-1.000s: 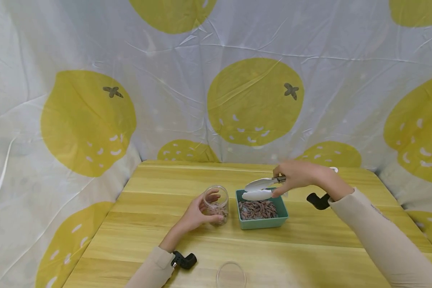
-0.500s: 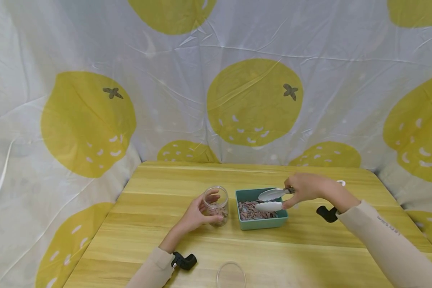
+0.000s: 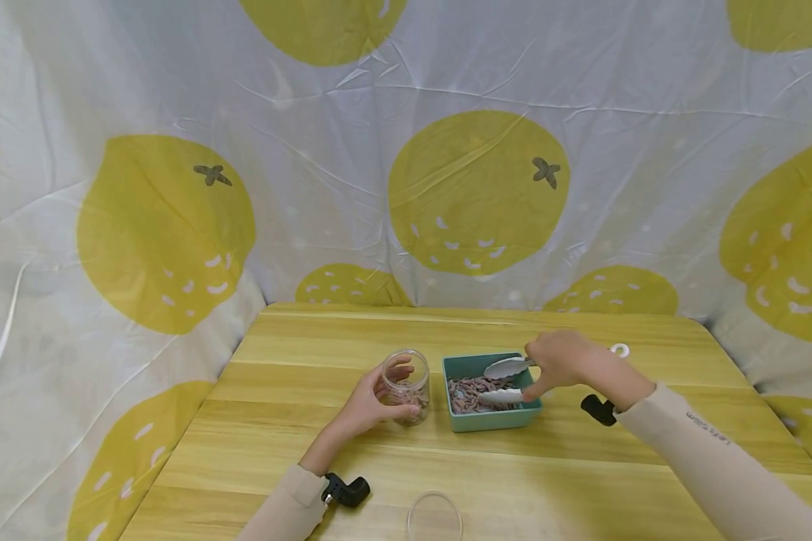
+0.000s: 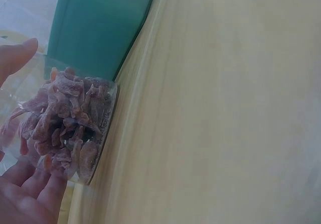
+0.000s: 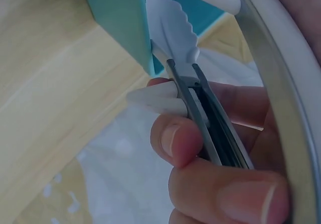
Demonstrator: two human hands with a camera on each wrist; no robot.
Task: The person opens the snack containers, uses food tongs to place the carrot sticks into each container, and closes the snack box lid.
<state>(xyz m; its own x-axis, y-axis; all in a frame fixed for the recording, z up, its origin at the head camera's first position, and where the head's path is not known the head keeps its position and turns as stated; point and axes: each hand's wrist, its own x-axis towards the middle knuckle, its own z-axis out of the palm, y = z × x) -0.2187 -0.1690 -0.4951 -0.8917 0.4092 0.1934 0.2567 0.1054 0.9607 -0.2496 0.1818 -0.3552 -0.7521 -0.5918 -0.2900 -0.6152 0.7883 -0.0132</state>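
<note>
My left hand point(image 3: 363, 406) holds a clear jar point(image 3: 407, 376) upright on the table, fingers behind it and thumb in front. Brownish, powdery dried pieces point(image 4: 65, 118) fill the lower part of the jar. Just right of it sits a teal rectangular box point(image 3: 494, 424) with a layer of similar dried strips point(image 3: 467, 394) inside. My right hand point(image 3: 563, 361) grips a pair of tongs point(image 5: 173, 28) with metal arms and white scalloped tips. The tong tips are spread apart and reach down into the box, near the strips. Whether they touch the strips is unclear.
A round transparent lid point(image 3: 434, 515) lies at the front of the wooden table point(image 3: 311, 353). A curtain point(image 3: 331, 188) with yellow fruit prints hangs behind the table. Black wrist devices point(image 3: 346, 491) sit at both sleeves.
From above the box, the right hand has lowered the tongs into it, shifting first right and then slightly back left. The left hand and jar stay in place.
</note>
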